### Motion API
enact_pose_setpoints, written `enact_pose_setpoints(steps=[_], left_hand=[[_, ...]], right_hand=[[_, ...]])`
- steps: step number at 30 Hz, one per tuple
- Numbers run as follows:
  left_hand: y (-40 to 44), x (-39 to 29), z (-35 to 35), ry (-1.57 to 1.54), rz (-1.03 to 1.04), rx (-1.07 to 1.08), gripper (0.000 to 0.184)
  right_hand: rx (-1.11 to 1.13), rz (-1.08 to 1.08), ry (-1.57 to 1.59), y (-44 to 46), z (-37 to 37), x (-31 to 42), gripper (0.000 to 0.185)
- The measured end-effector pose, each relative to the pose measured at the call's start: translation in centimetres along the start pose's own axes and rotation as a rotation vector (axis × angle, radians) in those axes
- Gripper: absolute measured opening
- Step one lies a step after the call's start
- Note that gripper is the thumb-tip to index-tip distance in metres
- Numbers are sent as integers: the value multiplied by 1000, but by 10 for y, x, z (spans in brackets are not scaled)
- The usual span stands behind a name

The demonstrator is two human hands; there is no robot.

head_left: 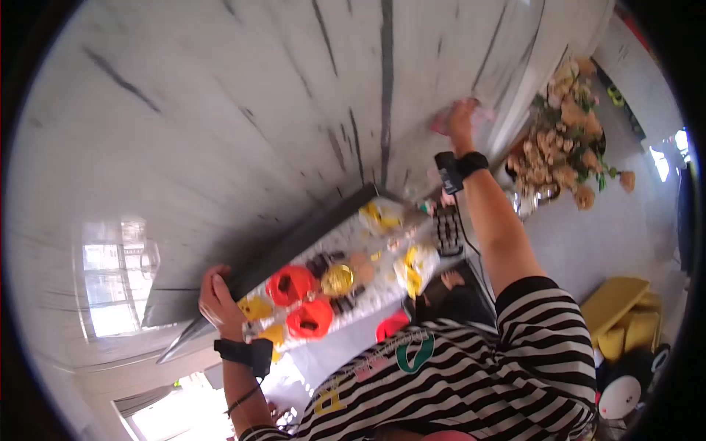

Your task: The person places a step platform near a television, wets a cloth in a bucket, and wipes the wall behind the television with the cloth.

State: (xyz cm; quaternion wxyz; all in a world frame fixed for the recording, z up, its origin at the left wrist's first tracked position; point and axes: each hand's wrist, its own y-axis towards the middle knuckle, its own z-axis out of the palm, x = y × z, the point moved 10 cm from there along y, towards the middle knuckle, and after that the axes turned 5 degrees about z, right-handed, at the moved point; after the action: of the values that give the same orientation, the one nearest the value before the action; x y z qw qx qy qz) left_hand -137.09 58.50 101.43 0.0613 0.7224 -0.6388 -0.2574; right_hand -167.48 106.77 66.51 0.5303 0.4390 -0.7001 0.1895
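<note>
My right hand (462, 123) is stretched up and presses a pink cloth (440, 122) against the grey-white marble-patterned wall (279, 117). The cloth shows on both sides of the closed fingers. A black band with a small box (450, 176) sits on that wrist. Lower down, my left hand (219, 300) rests by the left end of a dark ledge (316, 229), fingers apart and nothing seen in them. Its wrist also carries a black device (246, 355).
Below the ledge, a patterned surface holds two red containers (290, 285), a gold dish (337, 279) and yellow packages (414, 270). A large flower arrangement (562, 143) stands right of my right arm, above a shiny silver vase (526, 202). Yellow cushioned furniture (614, 312) is at lower right.
</note>
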Motion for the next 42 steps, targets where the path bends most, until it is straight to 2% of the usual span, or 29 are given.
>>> enact_pose_setpoints(steps=[4, 7, 9, 10, 12, 13, 15, 19, 22, 25, 29, 30, 31, 33, 35, 37, 39, 42], left_hand=[[-3, 14, 6, -77, -105, 45, 32], [-5, 23, 7, -135, -121, 65, 34], [-7, 26, 9, -172, -152, 71, 35], [-7, 29, 8, -156, -166, 75, 35], [-7, 32, 9, -165, -155, 89, 34], [-9, 33, 10, -165, -173, 90, 34], [-7, 31, 10, -178, -169, 72, 34], [-7, 28, 9, -197, -148, 55, 33], [-5, 19, 7, -63, -111, 58, 31], [-4, 12, 3, -50, -100, 8, 29], [-3, 0, -1, -17, -80, -12, 27], [-3, -2, -1, 7, -65, -12, 26], [-3, -3, -2, 31, -48, -8, 25], [-6, -3, -7, 60, -31, -40, 24], [-7, -2, -6, 93, -39, -12, 24], [-9, 0, -7, 60, -22, -57, 23], [-8, 2, -6, 70, -65, -12, 22], [-7, -7, -7, 67, -44, -21, 22]], right_hand=[[557, -172, -310, -87, 30, 70, 34], [865, -227, -340, -101, 0, 149, 35], [970, 94, -141, -95, -36, 189, 39], [621, -269, -220, -65, -67, 221, 24], [305, -165, 322, -24, -121, 245, 18], [119, -275, 458, -8, -151, 264, 18], [-112, -531, 446, 4, -194, 298, 20], [-340, -848, 91, 8, -196, 338, 24], [-336, -954, -123, -8, -149, 332, 27], [-123, -1013, -218, -61, -78, 285, 31], [506, -1203, -241, -183, 4, 179, 36], [759, -875, -141, -180, 2, 179, 30], [803, -1012, -253, -188, 8, 176, 29], [711, -1121, -356, -175, 2, 187, 30], [650, -1122, -126, -143, -33, 240, 31], [275, -1203, -20, -98, -87, 328, 32], [-434, -1389, -268, -72, -142, 402, 37], [-444, -1177, -3, 21, -216, 488, 37]])
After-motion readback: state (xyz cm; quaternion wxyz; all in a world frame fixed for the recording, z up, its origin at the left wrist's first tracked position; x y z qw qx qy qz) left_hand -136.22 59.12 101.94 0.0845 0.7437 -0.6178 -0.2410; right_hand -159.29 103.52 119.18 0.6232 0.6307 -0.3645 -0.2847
